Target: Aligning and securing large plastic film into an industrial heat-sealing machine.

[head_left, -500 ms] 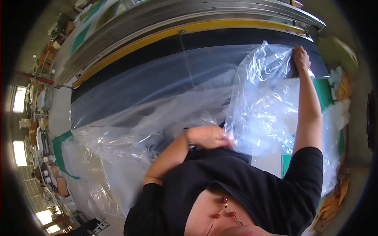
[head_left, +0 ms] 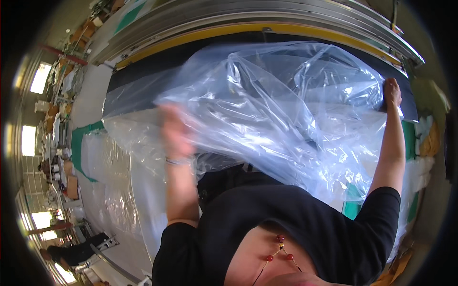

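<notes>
A large sheet of clear plastic film (head_left: 267,100), creased and shiny, billows over the dark work surface (head_left: 148,78) in front of me. My left hand (head_left: 176,128), blurred by motion, grips the film's edge on the left. Out at the far right, my right hand (head_left: 392,93) is closed on the film's other side, close to the work surface's right end. The film stretches between both hands in loose folds. More clear plastic lies crumpled below it, toward my body.
Beyond the dark surface runs a long yellow bar (head_left: 219,33) with metal rails (head_left: 238,14) behind it. Green material (head_left: 83,148) shows at the left and green material (head_left: 352,202) near my right arm. Cluttered shelves (head_left: 62,128) line the far left.
My left hand has swept from near my waist out to the left and away from me, spreading the film across. The right hand still holds its side. The view has shifted somewhat.
</notes>
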Demonstrator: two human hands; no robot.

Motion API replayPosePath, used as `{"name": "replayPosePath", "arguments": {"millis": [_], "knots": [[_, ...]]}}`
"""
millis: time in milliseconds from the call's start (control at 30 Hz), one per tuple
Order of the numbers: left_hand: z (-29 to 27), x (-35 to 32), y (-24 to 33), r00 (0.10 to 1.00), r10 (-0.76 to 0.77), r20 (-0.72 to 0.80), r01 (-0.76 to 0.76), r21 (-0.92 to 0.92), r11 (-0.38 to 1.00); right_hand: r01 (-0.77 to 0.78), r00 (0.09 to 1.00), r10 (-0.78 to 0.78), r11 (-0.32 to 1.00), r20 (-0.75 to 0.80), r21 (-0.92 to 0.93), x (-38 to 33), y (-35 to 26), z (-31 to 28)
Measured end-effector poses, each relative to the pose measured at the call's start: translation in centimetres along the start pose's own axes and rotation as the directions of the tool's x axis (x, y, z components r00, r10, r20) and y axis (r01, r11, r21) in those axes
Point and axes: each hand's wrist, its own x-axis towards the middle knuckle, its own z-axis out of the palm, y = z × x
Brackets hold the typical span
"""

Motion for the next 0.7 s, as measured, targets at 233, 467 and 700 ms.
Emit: {"name": "replayPosePath", "arguments": {"millis": [233, 467, 700], "knots": [[-13.8, -3.8, -4.0, 0.989, -0.136, 0.067, 0.101, 0.374, 0.922, 0.045, 0.999, -0.044, 0.999, -0.029, 0.003, 0.7, 0.2, 1.1], [-21.2, -2.7, 16.9, 0.958, 0.247, -0.144, 0.213, 0.936, -0.280, 0.078, 0.997, -0.078, 0.996, -0.005, 0.039, 1.4, 2.2, 1.7], [-22.5, 1.0, 15.0, 0.068, 0.814, -0.577, 0.184, 0.809, 0.558, 0.132, 0.991, -0.132, 0.991, -0.010, 0.031, 2.1, 2.1, 2.0]]}}
